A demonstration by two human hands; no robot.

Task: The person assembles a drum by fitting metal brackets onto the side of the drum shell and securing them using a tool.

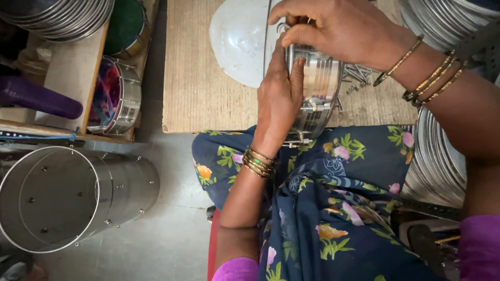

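- Head view: the left hand presses flat against the side of a small steel drum shell, fingers stretched along its wall, bracing rather than gripping it.
- The right hand comes over the top, fingers pinched on a small fitting at the shell's upper rim; what exactly they pinch is hidden.
- The shell stands at the near edge of the wooden surface, partly over the lap, beside a white round skin.
- Tension lugs already sit on the shell; loose screws lie on the surface, so fitting looks only partly done.
- A larger steel cylinder lies on the floor, and a finished colourful drum leans nearby.
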